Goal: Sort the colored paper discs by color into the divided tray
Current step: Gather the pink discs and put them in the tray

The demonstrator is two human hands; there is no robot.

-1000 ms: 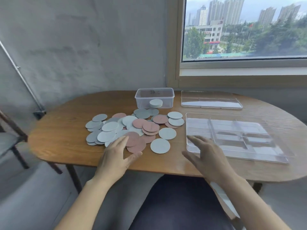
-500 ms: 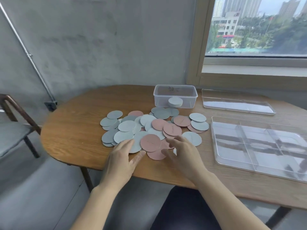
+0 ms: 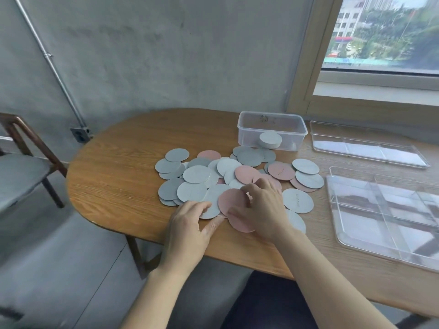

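Pink disc [image 3: 230,198]: lies at the 6 o'clock edge of the loose heap of paper discs [image 3: 197,174], overlapping a second pink one beneath it.

Right hand [image 3: 266,210]: a second ago it rested on the near-left corner of the divided tray [image 3: 370,224]. Half a second ago it was crossing to the heap. Now it sits over the pink disc, thumb laid across the face and fingers curled at the far edge, apparently pinching it. Whether the disc has left the pile I cannot tell.

Left hand [image 3: 187,226]: has hardly moved. The fingers are nearly straight, their tips on a pale grey disc at the heap's 7 o'clock edge, and the thumb lies flat on the worktop [image 3: 114,176]. It grips nothing.

Divided tray: at 3 o'clock of the heap, well apart from both hands. No disc shows in the compartments in view, and its right side is cut off by the frame.

Reading: sorting has only begun, and pink looks to be the first colour picked. The next move is a carry rightward to a compartment. Risk: thin discs cling together, so the lower pink one may drag along.

Surroundings: a clear tub [image 3: 294,129] at 1 o'clock holds a stack of white discs [image 3: 270,140]. The lid [image 3: 363,148] is at 2 o'clock.
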